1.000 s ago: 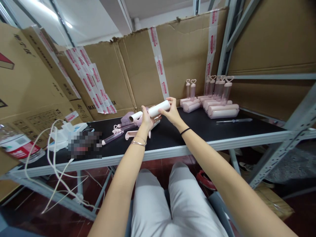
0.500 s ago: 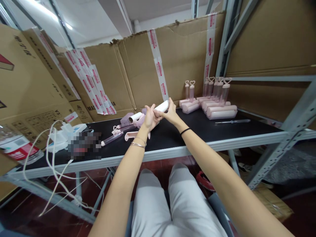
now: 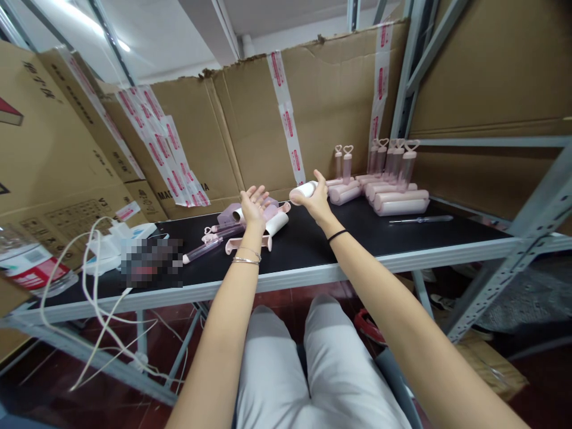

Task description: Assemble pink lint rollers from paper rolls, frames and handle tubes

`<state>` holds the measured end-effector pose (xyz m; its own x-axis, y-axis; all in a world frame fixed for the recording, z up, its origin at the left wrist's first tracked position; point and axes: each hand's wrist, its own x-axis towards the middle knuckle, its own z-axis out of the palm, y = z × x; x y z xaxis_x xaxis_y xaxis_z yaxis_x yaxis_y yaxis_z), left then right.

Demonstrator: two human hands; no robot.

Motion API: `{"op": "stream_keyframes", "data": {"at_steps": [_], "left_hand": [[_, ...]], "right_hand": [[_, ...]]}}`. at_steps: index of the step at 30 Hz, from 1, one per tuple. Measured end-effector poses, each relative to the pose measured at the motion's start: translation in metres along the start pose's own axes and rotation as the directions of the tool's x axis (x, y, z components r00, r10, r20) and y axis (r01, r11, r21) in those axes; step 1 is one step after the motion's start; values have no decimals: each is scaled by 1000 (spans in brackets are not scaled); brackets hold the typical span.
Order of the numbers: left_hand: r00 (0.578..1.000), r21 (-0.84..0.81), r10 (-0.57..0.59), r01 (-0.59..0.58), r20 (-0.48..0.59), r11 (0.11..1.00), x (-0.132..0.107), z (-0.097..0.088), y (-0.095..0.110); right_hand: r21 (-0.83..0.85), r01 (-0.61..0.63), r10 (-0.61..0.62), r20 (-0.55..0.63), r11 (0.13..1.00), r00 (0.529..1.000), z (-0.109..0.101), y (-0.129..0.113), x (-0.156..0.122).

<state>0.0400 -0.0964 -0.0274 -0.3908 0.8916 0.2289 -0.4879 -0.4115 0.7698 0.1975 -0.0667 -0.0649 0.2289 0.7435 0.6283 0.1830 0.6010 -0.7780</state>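
Observation:
My right hand (image 3: 318, 199) is closed around a white cylindrical roll (image 3: 305, 191), held just above the black tabletop with a pale pinkish end facing left. My left hand (image 3: 254, 205) is open, palm up and fingers spread, with nothing in it. Below and beside it lie a white roll (image 3: 277, 223), a pink roller frame (image 3: 241, 245) and some translucent purple-pink parts. Left of that hand, clear tubes with pink heart-shaped ends (image 3: 203, 249) rest on the table; another white roll is partly hidden behind the hand.
Several pink-and-white rollers (image 3: 402, 202) lie at the right, with clear heart-topped handles (image 3: 407, 167) upright behind them. A thin pen-like tool (image 3: 422, 220) is near the front right. White cables (image 3: 96, 268), a power strip and a bottle (image 3: 33, 265) occupy the left. Cardboard (image 3: 245, 131) stands behind.
My left hand has come off the roll, moved left and opened. My right hand keeps the roll and has shifted slightly right, uncovering the other roll on the table.

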Motion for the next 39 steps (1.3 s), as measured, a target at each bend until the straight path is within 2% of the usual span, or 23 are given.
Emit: {"op": "stream_keyframes", "data": {"at_steps": [2, 4, 6, 7, 9, 11, 12, 13, 15, 17, 19, 20, 21, 23, 24, 25, 26, 30, 32, 36, 39], "left_hand": [[999, 59, 32, -29, -40, 998, 1, 0, -1], [999, 142, 33, -29, -30, 989, -1, 2, -4], [999, 211, -32, 24, 37, 977, -4, 3, -8], [991, 232, -101, 77, 92, 970, -6, 4, -9], [931, 252, -283, 224, 230, 941, -11, 6, -11], [832, 255, -435, 363, 344, 896, -15, 6, -10], [796, 249, -474, 406, 375, 879, -16, 6, -10], [779, 236, -489, 429, 393, 872, -17, 6, -9], [798, 175, -454, 420, 396, 890, -15, 5, -6], [853, 73, -378, 378, 359, 923, -12, 3, -2], [912, -42, -311, 334, 267, 942, -9, 1, 1], [933, -90, -290, 314, 212, 945, -8, 0, 2], [947, -129, -274, 296, 165, 946, -7, -1, 4], [966, -181, -236, 252, 104, 951, -6, -1, 5], [975, -196, -208, 221, 83, 955, -7, -1, 6], [982, -202, -180, 189, 64, 961, -7, -1, 6], [987, -199, -155, 162, 48, 966, -8, -1, 7], [993, -178, -109, 115, 44, 977, -9, 1, 8], [995, -188, -85, 93, 50, 978, -10, 3, 9], [998, -212, -41, 52, 57, 976, -10, 3, 7], [996, -229, -37, 54, 78, 972, -9, 2, 5]], "right_hand": [[-22, 18, -18, 1, 1000, 1000, 0, 2, 1], [-37, 35, -34, 13, 999, 999, 1, 2, 1], [-26, 56, -55, 41, 998, 998, 2, 1, -1], [-13, 75, -74, 64, 997, 995, 3, 0, -2], [17, 144, -145, 138, 989, 980, 3, -4, -6], [39, 224, -226, 256, 974, 940, 3, -8, -10], [45, 249, -250, 319, 968, 914, 3, -10, -12], [42, 259, -256, 369, 965, 893, 3, -11, -14], [4, 246, -227, 398, 969, 889, 4, -13, -17], [-61, 228, -193, 346, 972, 918, 6, -14, -18], [-135, 256, -195, 351, 957, 916, 8, -16, -21], [-163, 295, -205, 416, 942, 886, 9, -17, -22], [-178, 342, -208, 515, 923, 831, 10, -18, -24], [-157, 417, -183, 723, 895, 666, 14, -21, -29], [-130, 432, -169, 792, 893, 587, 16, -23, -32], [-100, 435, -165, 831, 895, 532, 18, -24, -35], [-72, 434, -173, 850, 898, 498, 20, -26, -38], [30, 435, -232, 878, 900, 419, 28, -27, -47], [50, 387, -217, 890, 921, 402, 29, -27, -48], [-47, 300, -108, 870, 953, 481, 29, -27, -49], [-141, 261, -10, 863, 955, 505, 30, -29, -49]]}}
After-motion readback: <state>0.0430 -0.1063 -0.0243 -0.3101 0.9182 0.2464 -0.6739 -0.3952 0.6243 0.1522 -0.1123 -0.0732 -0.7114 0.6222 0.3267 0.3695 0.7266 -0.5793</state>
